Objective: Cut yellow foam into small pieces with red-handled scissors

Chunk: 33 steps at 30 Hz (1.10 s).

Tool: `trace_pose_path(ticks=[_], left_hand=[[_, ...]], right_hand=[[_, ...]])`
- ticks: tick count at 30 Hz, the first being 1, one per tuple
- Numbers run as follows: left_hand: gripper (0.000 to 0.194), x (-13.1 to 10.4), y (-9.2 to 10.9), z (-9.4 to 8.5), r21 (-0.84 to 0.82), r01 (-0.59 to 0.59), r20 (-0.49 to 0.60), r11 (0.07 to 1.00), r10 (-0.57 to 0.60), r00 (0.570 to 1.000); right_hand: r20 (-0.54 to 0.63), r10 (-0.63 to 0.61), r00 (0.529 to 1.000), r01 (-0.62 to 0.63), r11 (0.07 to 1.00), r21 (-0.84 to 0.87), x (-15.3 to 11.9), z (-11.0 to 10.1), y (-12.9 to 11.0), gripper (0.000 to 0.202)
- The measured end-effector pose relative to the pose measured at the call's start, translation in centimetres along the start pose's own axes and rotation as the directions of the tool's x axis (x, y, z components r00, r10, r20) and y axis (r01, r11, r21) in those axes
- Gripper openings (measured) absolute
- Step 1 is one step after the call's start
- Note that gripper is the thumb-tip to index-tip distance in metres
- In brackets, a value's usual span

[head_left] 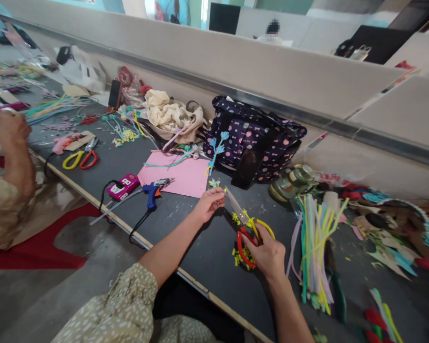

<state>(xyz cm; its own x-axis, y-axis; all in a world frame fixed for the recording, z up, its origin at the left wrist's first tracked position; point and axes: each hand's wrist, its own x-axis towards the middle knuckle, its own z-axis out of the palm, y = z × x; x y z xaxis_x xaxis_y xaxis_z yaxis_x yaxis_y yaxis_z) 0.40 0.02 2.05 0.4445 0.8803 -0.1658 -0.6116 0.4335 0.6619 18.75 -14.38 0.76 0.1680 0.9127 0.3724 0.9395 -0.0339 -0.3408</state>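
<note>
Glue gun [153,190] left of scissors [248,228], bag [252,138] behind, pipe cleaners [314,247] right

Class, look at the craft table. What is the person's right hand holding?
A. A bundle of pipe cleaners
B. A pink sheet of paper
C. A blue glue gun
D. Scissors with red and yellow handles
D: the right hand grips the scissors by their red and yellow handles, blades pointing toward the left hand.

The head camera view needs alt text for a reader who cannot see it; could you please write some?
A person's right hand holds red-and-yellow scissors over yellow snippets on a grey table, while the left hand pinches a small piece at the blades. Pipe cleaners, a glue gun and a spotted bag surround them.
</note>
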Motion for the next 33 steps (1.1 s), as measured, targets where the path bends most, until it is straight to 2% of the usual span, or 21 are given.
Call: trace_pose_path(ticks=[5, 12, 16, 19, 22, 28, 33], left_hand=[[0.023, 0.25, -0.01, -0.41, -0.033, 0.020, 0.019, 0.999, -0.019, 1.000], [0.027, 0.36, 0.29, -0.64, -0.081, -0.006, -0.057, 0.997, 0.001, 0.998], [0.027, 0.34, 0.29, -0.63, -0.106, -0.013, -0.042, 0.994, 0.009, 0.999], [0.027, 0.32, 0.29, -0.66, -0.104, 0.006, -0.027, 0.995, -0.009, 1.000], [0.028, 0.29, 0.35, -0.65, -0.103, 0.029, -0.056, 0.994, -0.035, 0.998], [0.028, 0.43, 0.37, -0.78, -0.146, 0.026, -0.064, 0.989, -0.036, 0.997], [0.027, 0.55, 0.09, -1.01, -0.158, 0.008, -0.062, 0.987, -0.018, 0.998]], right_hand=[[-0.012, 0.007, 1.000, -0.007, 1.000, 0.011, 0.04, -0.04, -0.27, 0.048], [-0.001, 0.000, 1.000, 0.000, 1.000, 0.023, -0.04, 0.03, -0.39, 0.049], [-0.017, 0.005, 1.000, -0.004, 1.000, 0.009, -0.11, 0.11, -0.30, 0.049], [-0.033, 0.008, 0.999, -0.008, 1.000, 0.007, -0.09, 0.10, -0.28, 0.050], [-0.027, 0.006, 1.000, -0.006, 1.000, 0.012, -0.04, 0.11, -0.29, 0.050], [-0.012, 0.055, 0.998, -0.055, 0.998, 0.038, 0.13, 0.15, -0.38, 0.049], [-0.039, -0.023, 0.999, 0.025, 0.997, 0.070, 0.14, 0.28, -0.48, 0.047]])
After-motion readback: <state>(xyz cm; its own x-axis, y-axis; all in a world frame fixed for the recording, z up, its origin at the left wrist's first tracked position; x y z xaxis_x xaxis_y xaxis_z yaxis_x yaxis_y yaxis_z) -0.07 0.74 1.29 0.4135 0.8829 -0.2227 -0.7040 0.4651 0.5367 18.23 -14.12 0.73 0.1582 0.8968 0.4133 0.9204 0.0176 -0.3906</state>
